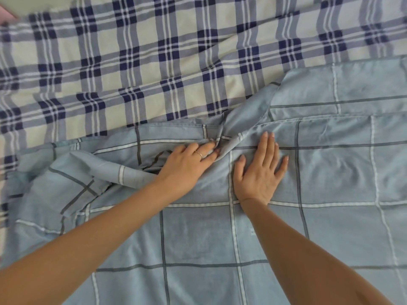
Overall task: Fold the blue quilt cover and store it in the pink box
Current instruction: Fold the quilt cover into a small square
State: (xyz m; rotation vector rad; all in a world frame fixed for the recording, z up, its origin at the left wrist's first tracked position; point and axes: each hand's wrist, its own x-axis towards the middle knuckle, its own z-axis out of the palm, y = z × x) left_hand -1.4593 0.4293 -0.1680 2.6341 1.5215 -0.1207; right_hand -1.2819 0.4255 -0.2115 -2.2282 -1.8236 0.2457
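Blue quilt cover (198,234): spread over the near and right part of the bed, pale blue with a grid of white and dark grey lines. It lies mostly flat under both arms. Its left end is rumpled, with a loose flap turned over, and a bunched ridge of cloth rises at the middle of its far edge.
Plaid sheet (154,62): cream with navy and grey-blue checks. It covers the far and left part of the bed and runs under the quilt cover's far edge.
Left forearm (99,234): bare, reaching in from the lower left across the cover toward the ridge.
Right forearm (297,249): bare, coming in from the lower right.
Right hand (261,170): laid palm down on the cover just right of the ridge, fingers straight and spread, pressing the cloth flat and gripping nothing.
Left hand (187,166): just beside the right hand, knuckles up, its fingers bent with the tips gathered on the bunched fold, holding it. The thumb is hidden beneath the hand.
Ring (199,154): a thin gold-coloured band on one finger of the left hand.
Pink patch (5,13): a sliver at the top left corner beyond the sheet; what it is cannot be told.
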